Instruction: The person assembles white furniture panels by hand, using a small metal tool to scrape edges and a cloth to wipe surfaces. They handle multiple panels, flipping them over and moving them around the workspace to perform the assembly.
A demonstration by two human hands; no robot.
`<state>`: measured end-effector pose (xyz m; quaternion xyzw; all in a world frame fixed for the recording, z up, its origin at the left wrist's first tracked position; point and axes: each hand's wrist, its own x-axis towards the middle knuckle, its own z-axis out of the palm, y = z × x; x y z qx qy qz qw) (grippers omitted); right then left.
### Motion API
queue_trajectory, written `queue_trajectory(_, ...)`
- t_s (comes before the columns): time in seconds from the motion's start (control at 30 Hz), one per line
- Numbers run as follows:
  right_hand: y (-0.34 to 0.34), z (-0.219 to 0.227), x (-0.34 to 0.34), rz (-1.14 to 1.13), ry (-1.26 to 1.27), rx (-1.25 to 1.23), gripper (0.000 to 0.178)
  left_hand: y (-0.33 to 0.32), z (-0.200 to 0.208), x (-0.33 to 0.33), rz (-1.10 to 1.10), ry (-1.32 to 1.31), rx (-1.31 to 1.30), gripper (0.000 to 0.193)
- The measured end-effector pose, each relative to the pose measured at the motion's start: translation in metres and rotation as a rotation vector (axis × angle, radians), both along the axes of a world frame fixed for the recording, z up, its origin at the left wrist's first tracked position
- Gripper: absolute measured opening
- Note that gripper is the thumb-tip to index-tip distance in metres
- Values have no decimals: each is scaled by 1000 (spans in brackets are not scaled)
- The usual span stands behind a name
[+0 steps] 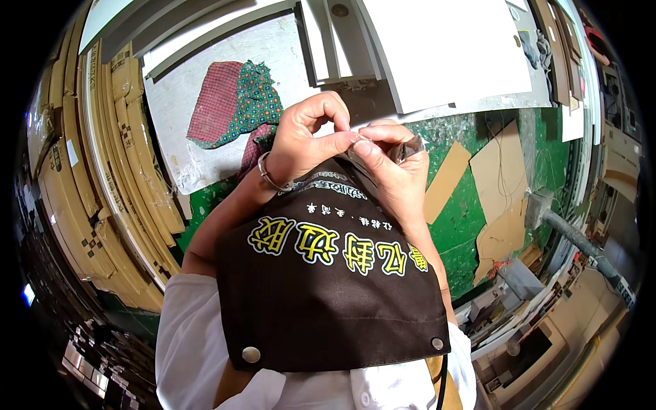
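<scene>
In front of my chest, both hands meet with their fingertips close together. My left hand [311,137] is closed in a pinch, thumb against forefinger, on something too small to make out. My right hand [396,164] is closed too, its thumb tip beside the left one. A dark, shiny crinkled piece of plastic [408,149] sticks out from between its fingers. Below the hands hangs my dark brown apron [328,294] with printed lettering. A metal bracelet [270,174] circles my left wrist.
Ahead is a pale worktable [171,130] with a red and green patterned cloth [236,102] and white panels [451,55]. Flat cardboard packages [102,184] stand stacked at left. Cardboard sheets [502,191] lie on the green floor [454,225] at right, near a grey metal pipe [577,239].
</scene>
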<state>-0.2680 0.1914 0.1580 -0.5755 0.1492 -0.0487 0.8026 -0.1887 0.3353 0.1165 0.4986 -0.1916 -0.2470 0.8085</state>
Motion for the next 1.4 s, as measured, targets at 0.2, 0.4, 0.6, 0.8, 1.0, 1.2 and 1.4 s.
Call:
queue_trajectory(0.2,4,-9,-2,-97,-69,38,11,-6,-4,-9,16,112,-80,13)
queue_trajectory(0.4,8,-13,1,-145,-43,399,8,-19,-8,-22,-12,366,-256,8)
queue_trajectory(0.6,7,-19,-1,-191,-98,434,7,-26,1,-24,-49,501,-303,9)
queue_trajectory(0.8,-5,-14,-4,-220,67,414,9,-23,4,-16,86,511,-227,9)
queue_trajectory(1.0,-3,-6,-8,-236,237,465,22,-16,-7,-16,157,536,-246,8)
queue_trajectory(1.2,-14,-27,-31,-166,307,168,20,-2,-17,-10,224,489,-108,18)
queue_trajectory(1.4,-41,-37,-43,-235,270,-121,32,30,-52,4,373,436,-182,14)
